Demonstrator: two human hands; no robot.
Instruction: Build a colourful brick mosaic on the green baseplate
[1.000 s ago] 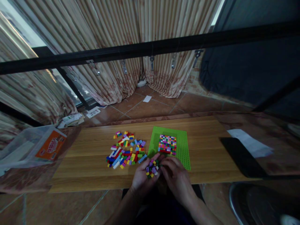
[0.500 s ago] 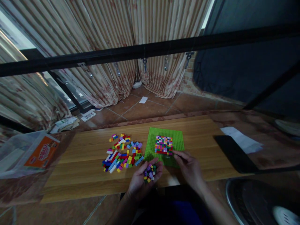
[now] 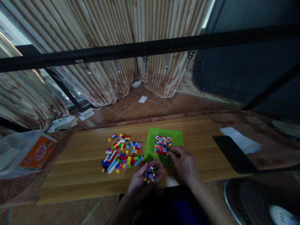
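Note:
Cupped palm up, my left hand (image 3: 140, 178) holds a heap of small toy bricks (image 3: 150, 173) in mixed colours, in front of a green baseplate (image 3: 150, 145). On that plate stands a square block of many-coloured bricks (image 3: 163, 144). My right hand (image 3: 185, 161) is at the near right corner of this block, thumb and fingers pinched together; whatever is between the fingertips is too small to make out. To the left, larger loose bricks (image 3: 122, 157) lie scattered over the wooden table.
The wooden table (image 3: 77, 162) carries a black flat slab (image 3: 234, 154) at its right end, with white paper (image 3: 241, 139) beyond. A clear plastic box (image 3: 14, 150) with an orange label stands at left. A black bar (image 3: 140, 50) crosses before the curtains.
My right hand has shifted slightly left and up against the block's near right corner, its fingers more curled. My left hand stays almost still with its bricks.

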